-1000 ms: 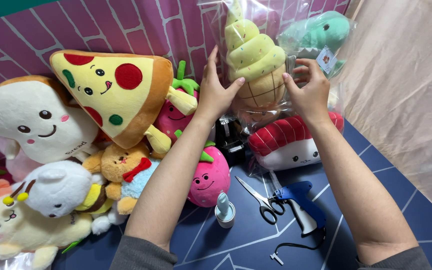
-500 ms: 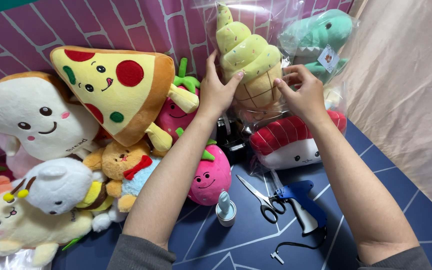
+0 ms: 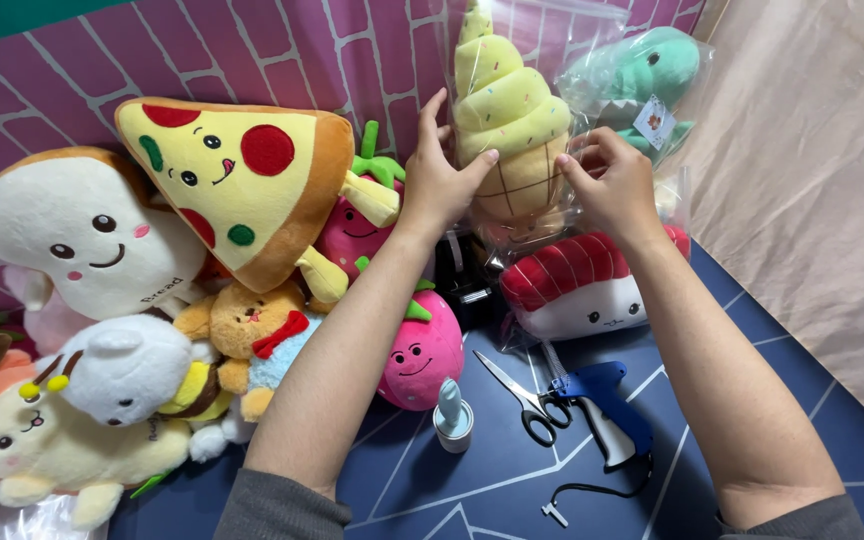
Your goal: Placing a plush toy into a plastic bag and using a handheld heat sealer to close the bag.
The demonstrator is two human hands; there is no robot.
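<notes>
A yellow soft-serve ice-cream cone plush in a clear plastic bag [image 3: 512,130] is held upright at twelve o'clock against the pink brick wall [image 3: 282,50]. The left hand [image 3: 442,175] is spread flat on its side; the right hand [image 3: 607,185] pinches the bag's film. Propping appears underway; steadying above the red-topped sushi plush [image 3: 577,285] seems called for.

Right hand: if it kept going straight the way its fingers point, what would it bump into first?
The right hand points up and left, already touching the bagged ice cream cone plush. That comes first, probably; the pink brick wall lies behind.
</notes>
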